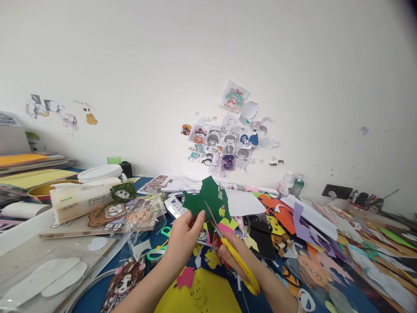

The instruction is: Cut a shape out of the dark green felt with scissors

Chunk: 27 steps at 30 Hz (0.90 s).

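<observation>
Pinched in my left hand (190, 230) is a dark green felt-like sheet (208, 195) with an irregular, cut outline, raised above the cluttered table. My right hand (233, 252) grips scissors (236, 256) with yellow handles, their blades pointing up and left. The blades lie across the front of the green sheet near my left thumb; whether they are parted I cannot tell. Below my hands is a yellow sheet (198, 291) with a pencil drawing, and a pink scrap (186, 277) rests on its upper left edge.
Green-handled scissors (158, 252) lie left of my hands. Farther left are a tissue pack (84, 200) and a tray (65, 248) with white cutouts. Orange sheets (283, 217), a purple sheet (301, 221) and bottles (286, 184) are on the right. Drawings (228, 145) cover part of the wall.
</observation>
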### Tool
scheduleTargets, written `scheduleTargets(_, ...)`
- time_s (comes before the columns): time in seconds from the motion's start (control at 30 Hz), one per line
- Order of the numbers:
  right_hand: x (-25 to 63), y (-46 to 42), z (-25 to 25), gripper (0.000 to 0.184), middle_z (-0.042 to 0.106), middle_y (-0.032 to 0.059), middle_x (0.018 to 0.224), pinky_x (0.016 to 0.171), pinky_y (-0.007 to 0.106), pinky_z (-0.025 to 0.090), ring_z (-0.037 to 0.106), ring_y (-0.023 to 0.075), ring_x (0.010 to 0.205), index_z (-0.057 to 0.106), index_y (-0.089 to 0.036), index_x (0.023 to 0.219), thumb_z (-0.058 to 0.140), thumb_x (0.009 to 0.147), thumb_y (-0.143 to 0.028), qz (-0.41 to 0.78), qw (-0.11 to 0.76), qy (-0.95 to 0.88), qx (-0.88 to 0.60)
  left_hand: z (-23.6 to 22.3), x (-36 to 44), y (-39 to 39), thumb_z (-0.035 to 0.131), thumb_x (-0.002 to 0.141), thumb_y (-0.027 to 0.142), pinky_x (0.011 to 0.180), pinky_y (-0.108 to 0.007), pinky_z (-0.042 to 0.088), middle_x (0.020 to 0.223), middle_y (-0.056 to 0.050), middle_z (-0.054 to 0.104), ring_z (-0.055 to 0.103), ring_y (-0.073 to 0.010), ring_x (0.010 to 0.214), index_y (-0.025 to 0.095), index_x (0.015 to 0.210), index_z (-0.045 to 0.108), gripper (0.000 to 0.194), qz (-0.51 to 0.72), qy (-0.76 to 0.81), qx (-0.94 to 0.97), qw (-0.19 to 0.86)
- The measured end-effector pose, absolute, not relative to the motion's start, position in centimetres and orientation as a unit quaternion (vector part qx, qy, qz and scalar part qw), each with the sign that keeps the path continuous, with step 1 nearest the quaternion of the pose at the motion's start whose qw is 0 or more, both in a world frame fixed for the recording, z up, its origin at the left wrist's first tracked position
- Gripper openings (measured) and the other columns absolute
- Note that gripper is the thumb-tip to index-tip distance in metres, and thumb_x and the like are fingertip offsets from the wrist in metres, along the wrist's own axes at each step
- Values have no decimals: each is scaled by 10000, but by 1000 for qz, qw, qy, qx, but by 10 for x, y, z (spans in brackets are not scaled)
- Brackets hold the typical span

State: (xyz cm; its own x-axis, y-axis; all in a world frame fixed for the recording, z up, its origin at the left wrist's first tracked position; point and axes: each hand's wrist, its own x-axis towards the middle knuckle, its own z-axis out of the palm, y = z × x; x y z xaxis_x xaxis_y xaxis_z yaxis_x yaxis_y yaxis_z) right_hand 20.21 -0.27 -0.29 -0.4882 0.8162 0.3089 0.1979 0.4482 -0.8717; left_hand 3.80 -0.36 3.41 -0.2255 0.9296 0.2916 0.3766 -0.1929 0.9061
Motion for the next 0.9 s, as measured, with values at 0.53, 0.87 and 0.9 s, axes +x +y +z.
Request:
scheduleTargets(0.53,200,-2,7,516,356,-44,655,512,245,249,301,89,549,447,-177,780,535,718,-682,445,376,-736,-344,39,40,-5,400,669,627,478,-265,271,432,53,316,364,-107,427,241,477,220,468,517,608,552,239)
scheduleTargets(0.87,201,2,2,510,376,-32,669,511,248,268,329,106,561,454,-178,808,552,713,-669,440,383,-738,-339,44,40,-10,417,649,667,493,-274,253,389,24,355,325,-106,422,223,399,342,515,485,593,549,334)
scheduleTargets(0.9,201,3,0,508,380,-29,678,510,249,269,331,105,560,452,-182,808,549,713,-672,440,387,-736,-339,45,40,-10,431,636,673,494,-272,255,389,20,369,331,-106,422,215,398,370,520,484,591,544,346)
